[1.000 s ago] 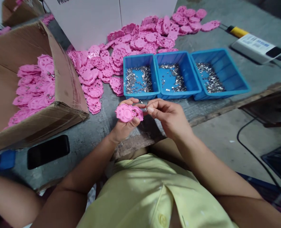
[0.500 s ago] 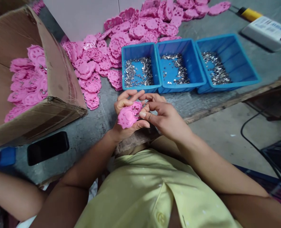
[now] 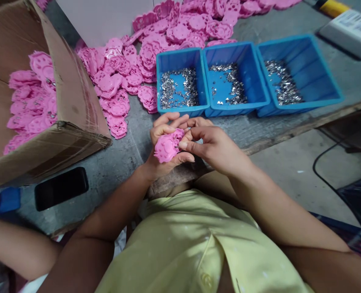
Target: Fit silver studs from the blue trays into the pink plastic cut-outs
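A pink plastic piece [image 3: 166,148] with a raised round middle and a scalloped edge lies in my left hand [image 3: 159,166], whose fingers curl round it. Thumb and forefinger of my right hand [image 3: 214,147] press together at the right edge of that piece. Whatever sits between those fingertips is too small and hidden to make out. Just beyond my hands stand three blue bins: a left bin [image 3: 183,110], a middle bin [image 3: 238,109] and a right bin [image 3: 311,106]. Small shiny metal bits [image 3: 190,87] are scattered over the bottom of each.
A heap of similar pink pieces [image 3: 150,55] spreads behind the bins. At left, a cardboard box [image 3: 76,93] holds more of them. A black phone [image 3: 61,188] lies before the box, near a blue object [image 3: 3,200]. Another person's arm [image 3: 18,248] shows at lower left.
My hands keep the same hold on the pink piece, with only slight finger movement. The whole view has shifted a little, so the bins appear slightly higher.
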Demonstrator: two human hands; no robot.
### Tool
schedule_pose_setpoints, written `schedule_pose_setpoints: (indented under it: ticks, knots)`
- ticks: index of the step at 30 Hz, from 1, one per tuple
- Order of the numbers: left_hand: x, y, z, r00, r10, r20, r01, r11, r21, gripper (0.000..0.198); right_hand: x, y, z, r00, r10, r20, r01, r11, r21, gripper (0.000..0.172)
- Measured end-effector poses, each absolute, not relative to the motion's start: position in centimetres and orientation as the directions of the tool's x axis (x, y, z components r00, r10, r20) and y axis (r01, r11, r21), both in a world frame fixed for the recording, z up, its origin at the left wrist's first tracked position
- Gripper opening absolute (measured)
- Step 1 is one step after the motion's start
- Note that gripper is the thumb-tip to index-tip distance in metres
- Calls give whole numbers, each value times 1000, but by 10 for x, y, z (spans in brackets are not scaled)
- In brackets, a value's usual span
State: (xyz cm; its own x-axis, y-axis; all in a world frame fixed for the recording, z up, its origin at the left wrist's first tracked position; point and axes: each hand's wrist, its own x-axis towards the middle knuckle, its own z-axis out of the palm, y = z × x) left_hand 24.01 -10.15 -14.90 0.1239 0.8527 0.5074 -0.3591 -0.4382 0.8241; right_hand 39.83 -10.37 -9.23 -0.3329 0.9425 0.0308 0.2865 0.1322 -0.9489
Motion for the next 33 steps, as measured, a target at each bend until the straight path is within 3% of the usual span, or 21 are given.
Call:
schedule_pose_setpoints:
  ticks: [11,16,24,30,33]
  knots:
    - [239,-105,-144,140,926,352,-290,-302,908,67,393,-104,-97,-249,968,24,267,93,-959,19]
    - [240,-104,-144,130,904,407,-354,-341,871,60,389,-107,-101,-191,982,-11,119,12,-993,29]
    - [237,-101,-141,140,948,287,-342,-226,912,59,389,-105,-107,-175,982,-71,-83,-87,-993,27]
    - [235,-103,-138,178,970,163,-432,-72,899,55,387,-104,-109,-95,992,-81,-54,-87,-995,27]
    - [234,-106,-131,211,977,35,-483,73,873,58,385,-104,-111,-58,995,-82,-71,-86,-994,28]
